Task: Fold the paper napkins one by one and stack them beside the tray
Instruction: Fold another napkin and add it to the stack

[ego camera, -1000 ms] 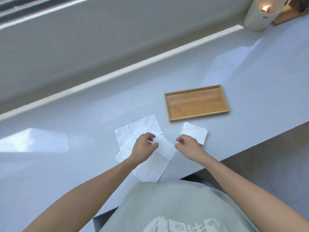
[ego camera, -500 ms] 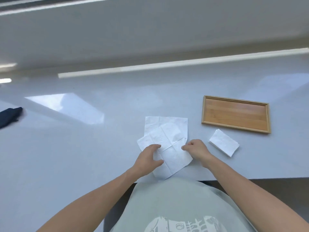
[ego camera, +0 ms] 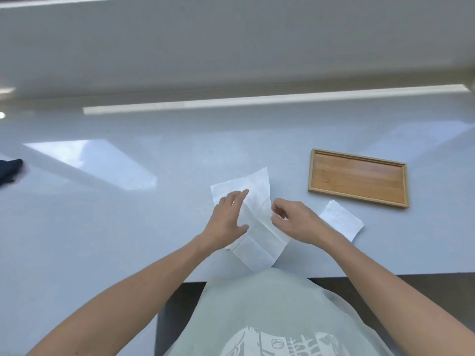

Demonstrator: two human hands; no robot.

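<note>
White paper napkins [ego camera: 257, 237] lie overlapped on the pale counter in front of me, the top one partly folded over with its flap raised. My left hand [ego camera: 227, 222] lies flat with fingers spread on the napkins' left side. My right hand [ego camera: 295, 222] pinches the right edge of the top napkin between thumb and fingers. A folded white napkin [ego camera: 341, 219] rests just in front of the wooden tray [ego camera: 312, 173], which stands to the right.
The counter [ego camera: 128, 227] ends at a near edge close to my body. A dark cloth-like item [ego camera: 9, 169] pokes in at the far left. A bright strip and a wall run along the back.
The camera view has swung left and steadied. My left hand has opened flat onto the napkins, and my right hand has lifted the top napkin's edge over, so the sheet looks narrower and partly folded.
</note>
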